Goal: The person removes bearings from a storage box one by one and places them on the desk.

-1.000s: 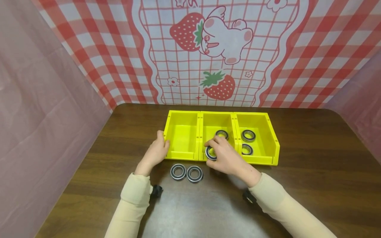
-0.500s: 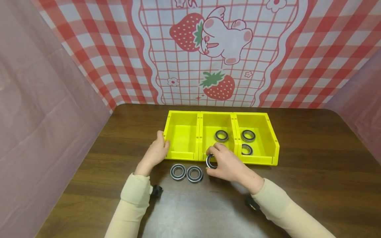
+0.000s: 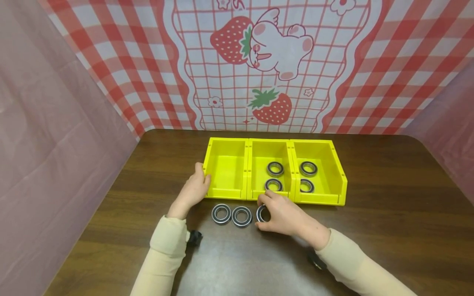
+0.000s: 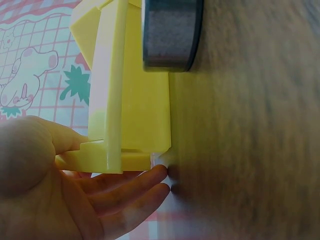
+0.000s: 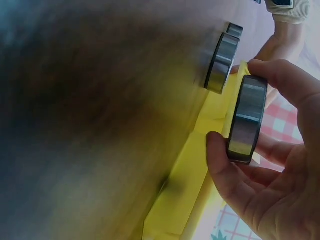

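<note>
My right hand (image 3: 283, 213) pinches a ball bearing (image 5: 247, 120) by its edge, just in front of the middle compartment. The right wrist view shows that bearing held between thumb and fingers, off the table. My left hand (image 3: 192, 189) grips the left side wall of the yellow bin row (image 3: 226, 193), thumb on one face of the wall and fingers on the other. Two more bearings lie flat side by side before the bins, a left one (image 3: 221, 214) and a right one (image 3: 242, 216).
In the middle compartment lie a rear bearing (image 3: 275, 169) and a front bearing (image 3: 273, 185). The right compartment also holds two, one rear bearing (image 3: 308, 168) and one front bearing (image 3: 306, 186) partly behind the divider. A checkered cloth (image 3: 140, 74) hangs behind the wooden table (image 3: 389, 197).
My right hand has drawn the bearing out of the middle compartment, over its front lip and toward me, beside the two on the table. The left hand has stayed put.
</note>
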A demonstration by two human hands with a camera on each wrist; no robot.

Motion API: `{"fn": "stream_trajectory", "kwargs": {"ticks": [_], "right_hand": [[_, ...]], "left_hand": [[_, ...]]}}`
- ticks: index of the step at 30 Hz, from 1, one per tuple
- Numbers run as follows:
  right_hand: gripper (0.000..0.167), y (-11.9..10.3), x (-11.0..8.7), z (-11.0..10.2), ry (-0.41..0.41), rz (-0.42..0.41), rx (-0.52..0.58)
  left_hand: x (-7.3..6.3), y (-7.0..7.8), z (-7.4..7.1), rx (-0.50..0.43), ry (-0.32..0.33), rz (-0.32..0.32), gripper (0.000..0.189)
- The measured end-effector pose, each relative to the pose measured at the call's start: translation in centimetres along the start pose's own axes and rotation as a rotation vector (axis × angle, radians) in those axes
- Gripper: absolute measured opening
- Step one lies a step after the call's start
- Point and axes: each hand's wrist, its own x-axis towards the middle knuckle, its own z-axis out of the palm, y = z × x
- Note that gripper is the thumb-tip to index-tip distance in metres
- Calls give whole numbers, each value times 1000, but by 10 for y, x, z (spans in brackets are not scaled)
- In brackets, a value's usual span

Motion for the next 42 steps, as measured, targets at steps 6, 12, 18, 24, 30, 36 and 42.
{"fn": "stream_trajectory", "kwargs": {"ticks": [6, 12, 18, 24, 30, 36, 42], "right_hand": [[44, 0, -2, 1, -23, -2, -7], [44, 0, -4, 2, -62, -5, -19], [43, 2, -6, 3, -84, -27, -43], [43, -1, -8, 3, -110, -55, -88], [40, -7, -9, 3, -139, -76, -121], [36, -9, -11, 4, -138, -113, -152], [35, -11, -12, 8, -109, -140, -197]], "left_hand": [[0, 0, 0, 2, -3, -3, 35], [1, 0, 1, 5, 1, 1, 35], [0, 1, 0, -2, -4, -3, 35], [-1, 2, -1, 8, 4, 8, 35], [-2, 2, 0, 18, 21, 24, 34], [-2, 1, 0, 17, 23, 31, 34], [-2, 1, 0, 14, 14, 25, 34]]}}
